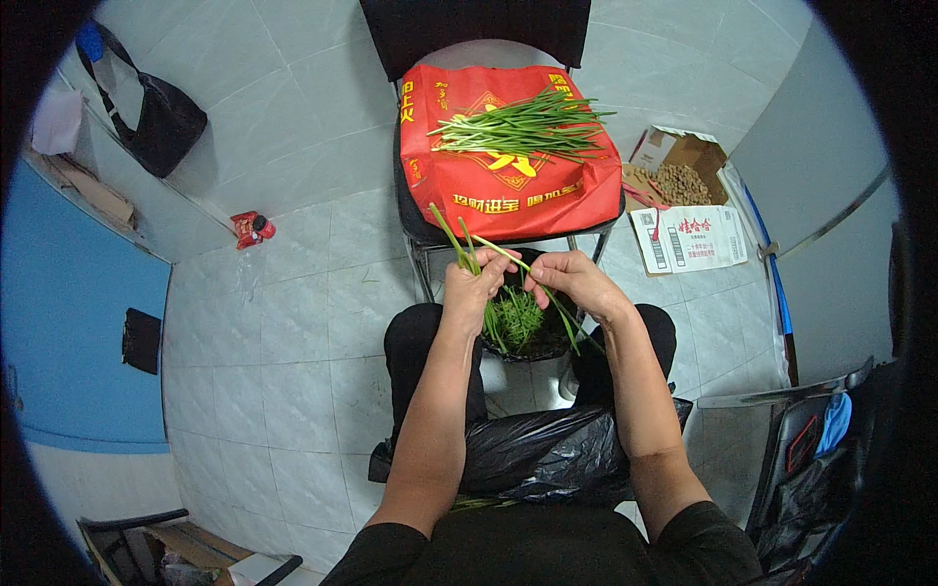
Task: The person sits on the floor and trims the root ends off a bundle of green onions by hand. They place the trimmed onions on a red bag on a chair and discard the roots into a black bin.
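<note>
My left hand (476, 282) is closed around a few green stalks (448, 227), whose pale ends stick up past the thumb. Between the thumb and fingers of my right hand (568, 278) is a thin stalk with a pale tip; its green leaves trail down to the right. Below both hands, a bin lined with a black bag (553, 344) holds green trimmings (516, 319). Beyond it, a bunch of long green stalks, like garlic chives (527, 128), lies on a red printed bag (469, 194) spread over a chair seat. A black plastic bag (542, 454) lies across my lap.
At the right, a cardboard box (707, 157) with brown pellets stands on the floor by a flattened printed carton (692, 242). A red packet (249, 229) lies near the left wall. A black bag (165, 121) hangs upper left. Another chair (791, 395) stands lower right.
</note>
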